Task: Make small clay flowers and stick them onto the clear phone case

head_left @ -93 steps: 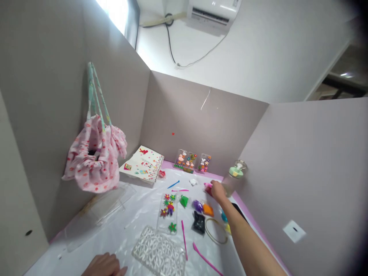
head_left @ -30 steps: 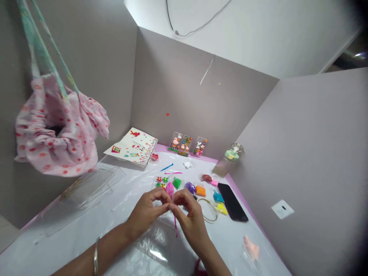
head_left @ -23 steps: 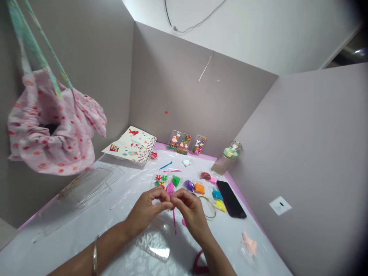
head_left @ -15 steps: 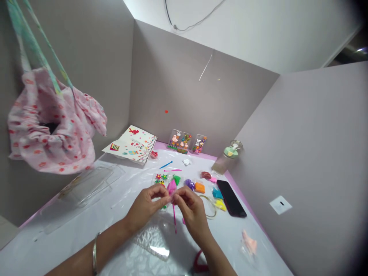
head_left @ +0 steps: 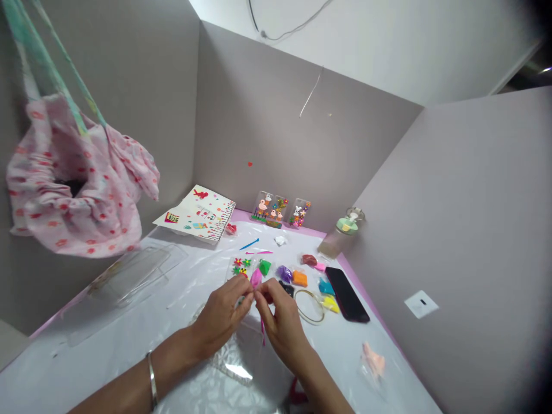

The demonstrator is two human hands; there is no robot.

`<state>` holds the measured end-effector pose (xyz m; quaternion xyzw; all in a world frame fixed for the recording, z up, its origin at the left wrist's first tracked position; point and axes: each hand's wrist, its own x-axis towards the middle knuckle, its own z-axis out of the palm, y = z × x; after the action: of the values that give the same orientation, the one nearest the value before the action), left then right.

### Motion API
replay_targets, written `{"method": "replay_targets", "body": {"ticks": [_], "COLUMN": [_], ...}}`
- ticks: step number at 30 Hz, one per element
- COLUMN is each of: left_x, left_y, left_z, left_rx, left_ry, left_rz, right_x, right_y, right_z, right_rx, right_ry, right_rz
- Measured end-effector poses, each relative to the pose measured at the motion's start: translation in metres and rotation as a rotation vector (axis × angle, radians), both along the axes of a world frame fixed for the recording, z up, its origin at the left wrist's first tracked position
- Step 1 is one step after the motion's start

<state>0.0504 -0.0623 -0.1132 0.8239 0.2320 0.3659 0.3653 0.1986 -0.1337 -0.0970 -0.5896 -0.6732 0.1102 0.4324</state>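
Along the rear panel, three decorated cases (head_left: 279,210) stand on the bench (head_left: 129,356), whose top is covered in white plastic. A printed pad (head_left: 200,214) lies in the rear left corner; a bottle (head_left: 338,238) with a green lid is near the rear right. Forward of it lie a dark phone (head_left: 347,294) and a gold ring (head_left: 314,323). Wrapped lumps are spread across the middle: green (head_left: 264,267), purple (head_left: 284,274), orange (head_left: 299,279), blue (head_left: 326,286) and yellow (head_left: 330,303), with a peach lump (head_left: 373,361) well apart at the right. Clear cases (head_left: 138,276) occupy the left edge, below a hanging spotted bag (head_left: 81,190).

Obstructions noted: the hands and forearms partly cover a flowered case (head_left: 244,263), a black packet (head_left: 286,288), a pink tool (head_left: 263,333) and a clear textured item (head_left: 233,368). A red item (head_left: 297,392) at the bottom edge is mostly hidden by the right forearm and cannot be identified.

Both hands, left (head_left: 226,310) and right (head_left: 281,315), meet above the bench, fingertips pinched together on the near end of a pink packet (head_left: 256,278). Exact finger placement is concealed. The packet is bright pink, small and rounded, projecting beyond the fingertips toward the green lump; its near end is out of sight.
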Motion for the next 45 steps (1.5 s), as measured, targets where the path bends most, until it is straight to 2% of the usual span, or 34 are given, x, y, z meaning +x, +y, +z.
{"method": "replay_targets", "body": {"ticks": [4,8,10,12,16,18,20,22,26,29,32,35,42,45], "left_x": [0.003,0.002,0.002,0.001,0.002,0.002,0.001,-0.001,-0.004,-0.005,-0.005,-0.005,-0.007,-0.008], "left_y": [-0.004,0.0,0.005,0.009,0.014,0.015,0.017,0.019,0.019,0.018,0.018,0.021,0.026,0.025], "left_z": [0.001,0.001,0.001,0.002,0.004,0.005,0.005,0.006,0.009,0.01,0.006,0.002,0.005,0.005], "left_rx": [0.006,-0.161,-0.257,-0.354,-0.53,-0.609,-0.651,-0.657,-0.66,-0.554,-0.362,-0.279,-0.411,-0.404], "left_ry": [-0.012,-0.117,-0.172,-0.24,-0.401,-0.455,-0.469,-0.457,-0.436,-0.378,-0.293,-0.212,-0.175,-0.165], "left_rz": [0.014,0.097,0.078,0.019,-0.041,-0.056,-0.079,-0.087,-0.12,-0.123,-0.066,-0.06,-0.181,-0.182], "right_x": [0.0,-0.005,-0.007,-0.004,0.008,0.014,0.017,0.018,0.019,0.018,0.017,0.015,0.012,0.011], "right_y": [-0.002,-0.004,-0.003,-0.002,0.003,0.006,0.008,0.01,0.01,0.01,0.01,0.009,0.009,0.01], "right_z": [0.0,-0.001,-0.002,-0.001,0.004,0.005,0.003,0.001,0.001,0.004,0.007,0.01,0.007,0.001], "right_rx": [-0.026,-0.029,-0.036,-0.011,0.144,0.117,-0.011,-0.13,-0.216,-0.274,-0.23,-0.198,-0.185,-0.172], "right_ry": [-0.025,-0.079,-0.057,0.026,0.174,0.296,0.457,0.585,0.774,0.895,0.895,0.856,0.797,0.789], "right_rz": [0.015,0.062,0.06,0.0,-0.197,-0.195,-0.098,-0.016,0.02,0.123,0.137,0.13,0.129,0.094]}}
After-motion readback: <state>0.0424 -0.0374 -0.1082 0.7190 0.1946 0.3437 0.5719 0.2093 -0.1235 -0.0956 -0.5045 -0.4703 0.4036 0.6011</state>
